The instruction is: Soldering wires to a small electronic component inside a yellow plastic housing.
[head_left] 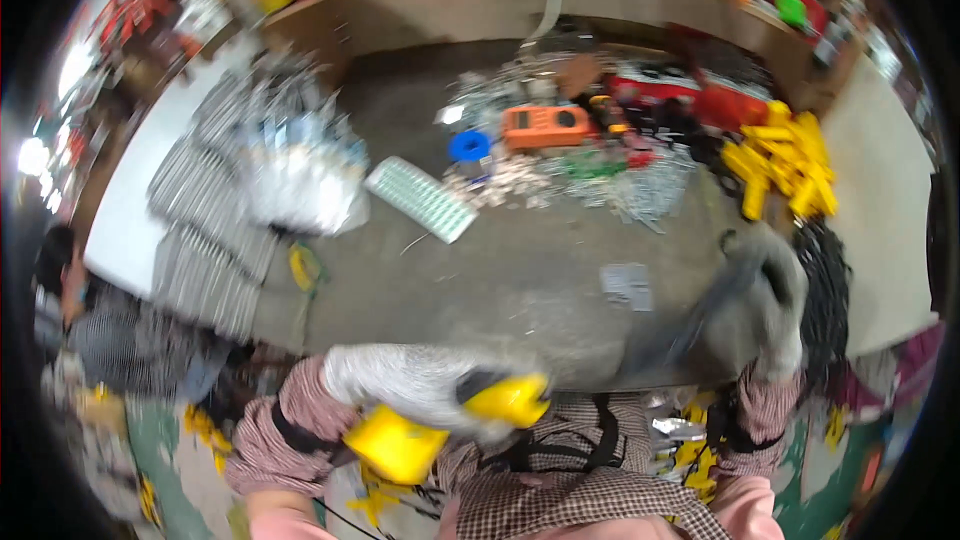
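Observation:
My left hand point(410, 385), in a pale grey knit glove, is closed round a yellow-and-black tool point(510, 400) shaped like a cordless drill. A yellow block point(397, 445) shows below the same hand and looks like the tool's base. The tool lies sideways at the table's front edge, close to my body; the glove hides its middle. My right hand point(775, 290), also gloved in grey, is over the right end of the table. Motion smears its fingers. It is nearest a bundle of black cables point(826, 285). Left of it lies a small group of flat grey pieces point(627, 286).
Stacked grey strips point(205, 250) and clear plastic bags point(300, 165) fill the left side. A pale green gridded tray point(420, 198), a blue spool point(469, 146), an orange meter point(546, 126) and loose screws point(655, 190) lie centrally. Yellow plastic parts point(785, 160) are heaped at right. A shelf point(430, 5) borders the back.

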### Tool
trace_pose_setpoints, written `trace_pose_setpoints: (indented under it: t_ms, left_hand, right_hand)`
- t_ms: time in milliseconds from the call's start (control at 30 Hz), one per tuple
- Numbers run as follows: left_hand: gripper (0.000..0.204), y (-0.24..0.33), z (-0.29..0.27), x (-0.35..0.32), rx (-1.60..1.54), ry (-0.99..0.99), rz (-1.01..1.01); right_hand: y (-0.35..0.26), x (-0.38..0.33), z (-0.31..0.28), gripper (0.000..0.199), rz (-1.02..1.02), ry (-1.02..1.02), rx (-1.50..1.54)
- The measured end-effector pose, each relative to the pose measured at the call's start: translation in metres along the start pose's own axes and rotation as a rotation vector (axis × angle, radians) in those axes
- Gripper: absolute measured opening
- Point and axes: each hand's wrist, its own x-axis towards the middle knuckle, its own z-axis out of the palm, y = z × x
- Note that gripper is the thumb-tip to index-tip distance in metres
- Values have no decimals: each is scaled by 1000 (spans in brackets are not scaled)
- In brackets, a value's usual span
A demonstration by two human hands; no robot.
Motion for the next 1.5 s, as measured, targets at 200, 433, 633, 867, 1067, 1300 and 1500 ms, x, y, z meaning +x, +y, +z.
trace_pose_setpoints:
  t_ms: [200,433,633,867,1067,1300,1500]
  left_hand:
    - [52,-33,71,-107,-166,597,-277]
    - [29,-294,259,-310,-389,1239,-750]
    - [37,-412,307,-315,-372,1792,-728]
    - [44,-531,383,-291,508,735,-1483]
    - [64,-441,343,-156,465,826,-868]
    - [34,-142,-68,-158,272,1713,-62]
    - [93,-160,-248,-166,891,2046,-128]
  right_hand:
    - [-151,34,168,34,-397,-789,483]
    - [-165,-46,299,49,-549,-1095,410]
    - [-117,-20,276,37,-145,-1105,391]
    - [-106,-15,248,32,-180,-975,456]
    - [-83,-29,248,31,-159,-1056,425]
    - [-81,-27,243,33,-218,-1036,352]
    - [-57,-22,170,32,-170,-1027,361]
